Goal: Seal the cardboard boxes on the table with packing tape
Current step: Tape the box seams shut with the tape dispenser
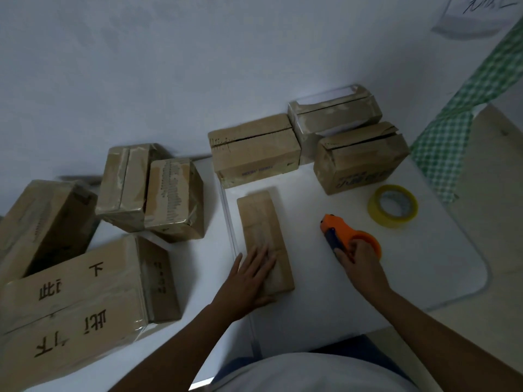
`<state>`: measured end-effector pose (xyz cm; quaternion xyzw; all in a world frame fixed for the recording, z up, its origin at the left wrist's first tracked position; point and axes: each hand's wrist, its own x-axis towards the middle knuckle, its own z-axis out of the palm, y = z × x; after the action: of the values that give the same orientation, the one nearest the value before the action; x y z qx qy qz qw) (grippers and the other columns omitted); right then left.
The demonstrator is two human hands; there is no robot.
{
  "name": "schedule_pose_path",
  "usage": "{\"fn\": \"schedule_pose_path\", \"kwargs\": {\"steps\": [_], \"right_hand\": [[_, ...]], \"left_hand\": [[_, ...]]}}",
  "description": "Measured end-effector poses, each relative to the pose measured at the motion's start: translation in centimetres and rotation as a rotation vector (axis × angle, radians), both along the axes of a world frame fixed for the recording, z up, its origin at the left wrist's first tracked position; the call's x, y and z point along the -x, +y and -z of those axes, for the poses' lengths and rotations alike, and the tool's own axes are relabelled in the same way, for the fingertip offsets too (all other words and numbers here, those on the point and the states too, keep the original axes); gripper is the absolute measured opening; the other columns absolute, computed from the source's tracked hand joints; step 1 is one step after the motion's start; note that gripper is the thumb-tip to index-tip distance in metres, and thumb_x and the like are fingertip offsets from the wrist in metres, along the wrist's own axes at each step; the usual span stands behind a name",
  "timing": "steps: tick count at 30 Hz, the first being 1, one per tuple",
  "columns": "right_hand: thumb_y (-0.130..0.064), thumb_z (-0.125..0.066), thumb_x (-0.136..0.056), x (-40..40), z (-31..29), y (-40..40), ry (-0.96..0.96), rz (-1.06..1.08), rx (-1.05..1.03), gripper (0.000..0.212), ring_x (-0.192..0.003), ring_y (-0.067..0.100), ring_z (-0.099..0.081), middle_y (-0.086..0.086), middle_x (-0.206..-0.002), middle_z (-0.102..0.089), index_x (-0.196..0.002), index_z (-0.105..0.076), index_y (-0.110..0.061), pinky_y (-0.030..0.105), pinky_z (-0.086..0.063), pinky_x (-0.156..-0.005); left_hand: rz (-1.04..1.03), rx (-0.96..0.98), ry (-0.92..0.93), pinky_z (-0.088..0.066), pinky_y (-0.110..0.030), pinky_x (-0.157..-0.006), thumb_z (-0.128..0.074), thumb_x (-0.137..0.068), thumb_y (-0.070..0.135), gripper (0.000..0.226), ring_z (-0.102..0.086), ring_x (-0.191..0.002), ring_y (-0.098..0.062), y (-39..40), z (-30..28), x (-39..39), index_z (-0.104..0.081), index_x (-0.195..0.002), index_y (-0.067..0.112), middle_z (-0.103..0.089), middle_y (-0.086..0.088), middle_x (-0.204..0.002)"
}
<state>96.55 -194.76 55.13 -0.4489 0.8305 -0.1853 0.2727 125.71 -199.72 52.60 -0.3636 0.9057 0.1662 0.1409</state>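
While the far left runs off the edge, I've got a big printed box (76, 304) cut off at the bottom corner, its lettering upside down to me, and a darker box (42, 222) behind it, half lost in shadow. Next along, two taped boxes (152, 190) stand side by side, print on one too blurred to read. Now the white surface (311, 278): my left hand (249, 275) lies flat, fingers straight, pressing the near end of the flat box (263, 239) in the middle; my palm covers that end. Behind it sits a brown box (254, 148) with its top seam showing a dark gap, then a pale box (334, 117) at the back and another box (362, 154) just in front, flaps not quite flush. Moving right, my right hand (356, 256) wraps the orange tape dispenser (345, 233), grip curled round its handle, fingers hiding the near side. Beyond, a yellow tape roll (393, 206) lies flat, apart from the dispenser. Green checked cloth (458, 131) hangs at the far right, cut by the frame.
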Motion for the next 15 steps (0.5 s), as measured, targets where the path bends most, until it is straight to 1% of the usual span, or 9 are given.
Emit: {"fn": "schedule_pose_path", "kwargs": {"steps": [2, 4, 5, 7, 9, 11, 13, 14, 15], "right_hand": [[-0.034, -0.066, -0.090, 0.2, 0.2, -0.8, 0.001, -0.039, -0.061, 0.042, -0.090, 0.027, -0.051, 0.014, -0.104, -0.049, -0.107, -0.051, 0.002, 0.033, -0.039, -0.071], [-0.035, -0.069, -0.088, 0.5, 0.2, -1.4, 0.032, -0.056, -0.063, 0.044, -0.085, 0.023, -0.046, 0.011, -0.101, -0.044, -0.104, -0.047, 0.000, 0.033, -0.039, -0.069], [-0.035, -0.070, -0.087, 0.7, 0.2, -1.7, 0.024, -0.055, -0.086, 0.043, -0.081, 0.022, -0.045, 0.009, -0.096, -0.044, -0.102, -0.046, -0.002, 0.032, -0.038, -0.065], [-0.032, -0.068, -0.089, 1.3, 0.3, -1.9, -0.018, -0.064, -0.196, 0.036, -0.073, 0.020, -0.047, 0.004, -0.082, -0.045, -0.096, -0.045, -0.005, 0.031, -0.036, -0.059], [-0.028, -0.060, -0.094, 1.8, 0.5, -1.9, -0.007, -0.108, -0.279, 0.026, -0.071, 0.019, -0.048, 0.002, -0.078, -0.046, -0.094, -0.044, -0.008, 0.032, -0.039, -0.063], [-0.027, -0.051, -0.099, 2.1, 0.4, -1.6, 0.032, -0.123, -0.283, 0.017, -0.075, 0.020, -0.049, 0.004, -0.085, -0.052, -0.099, -0.044, -0.012, 0.033, -0.041, -0.067], [-0.025, -0.044, -0.101, 2.4, 0.1, -1.1, 0.088, -0.136, -0.263, 0.013, -0.074, 0.018, -0.050, 0.006, -0.095, -0.059, -0.105, -0.045, -0.012, 0.032, -0.041, -0.066], [-0.023, -0.041, -0.102, 2.5, -0.1, -0.7, 0.104, -0.162, -0.246, 0.015, -0.074, 0.016, -0.050, 0.008, -0.100, -0.061, -0.108, -0.046, -0.010, 0.032, -0.042, -0.067], [-0.022, -0.040, -0.103, 2.6, -0.3, -0.3, 0.090, -0.184, -0.213, 0.019, -0.078, 0.017, -0.052, 0.010, -0.107, -0.061, -0.115, -0.046, -0.009, 0.031, -0.042, -0.069]], "left_hand": [[-0.004, 0.000, 0.004, 0.015, -0.043, -0.119, -0.037, -0.094, 0.069, 0.091, 0.037, -0.142, -0.021, -0.3, 0.0, 0.5, 0.020, -0.151, 0.029, 0.031, -0.001, -0.159], [-0.003, 0.013, -0.010, 0.014, -0.044, -0.119, -0.040, -0.094, 0.067, 0.091, 0.034, -0.143, -0.022, -0.9, -0.1, 1.1, 0.019, -0.152, 0.029, 0.029, -0.001, -0.159], [-0.004, 0.020, -0.020, 0.013, -0.045, -0.119, -0.041, -0.094, 0.066, 0.091, 0.033, -0.144, -0.023, -1.4, -0.2, 1.3, 0.018, -0.153, 0.028, 0.029, -0.001, -0.159], [-0.016, 0.028, -0.032, 0.010, -0.048, -0.120, -0.043, -0.095, 0.063, 0.090, 0.030, -0.145, -0.022, -2.4, -0.4, 1.9, 0.016, -0.154, 0.029, 0.028, 0.002, -0.160], [-0.055, 0.031, -0.022, 0.006, -0.050, -0.121, -0.045, -0.096, 0.059, 0.088, 0.027, -0.147, -0.021, -3.3, -0.7, 2.3, 0.013, -0.155, 0.030, 0.028, 0.007, -0.159], [-0.097, 0.014, 0.006, 0.006, -0.051, -0.122, -0.047, -0.096, 0.057, 0.087, 0.025, -0.148, -0.020, -3.7, -1.0, 2.7, 0.010, -0.156, 0.031, 0.028, 0.009, -0.158], [-0.122, -0.008, 0.070, 0.007, -0.047, -0.122, -0.045, -0.096, 0.059, 0.084, 0.020, -0.150, -0.019, -3.8, -1.5, 3.2, 0.006, -0.156, 0.031, 0.024, 0.007, -0.161], [-0.140, -0.021, 0.134, 0.003, -0.045, -0.123, -0.045, -0.097, 0.058, 0.081, 0.014, -0.152, -0.019, -3.7, -2.0, 3.7, 0.002, -0.157, 0.030, 0.018, 0.006, -0.163], [-0.177, -0.049, 0.225, -0.005, -0.043, -0.124, -0.046, -0.098, 0.054, 0.077, 0.005, -0.153, -0.019, -3.6, -2.5, 4.2, -0.004, -0.158, 0.028, 0.010, 0.005, -0.165]]}}
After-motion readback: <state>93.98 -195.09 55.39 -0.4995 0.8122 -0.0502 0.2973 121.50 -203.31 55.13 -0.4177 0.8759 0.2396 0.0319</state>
